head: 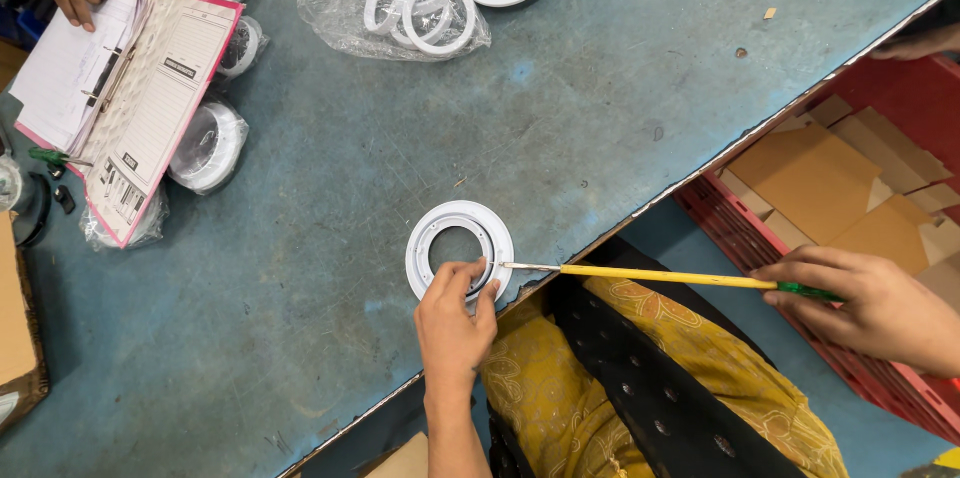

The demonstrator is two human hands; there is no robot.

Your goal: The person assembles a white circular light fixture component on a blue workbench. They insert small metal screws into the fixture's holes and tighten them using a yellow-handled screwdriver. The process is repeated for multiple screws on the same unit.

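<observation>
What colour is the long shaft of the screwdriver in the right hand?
Yellow: the screwdriver shaft, with a green handle end in the right hand; head view.

glossy white plastic ring (459, 250), scuffed matt tabletop (330, 198)
</observation>
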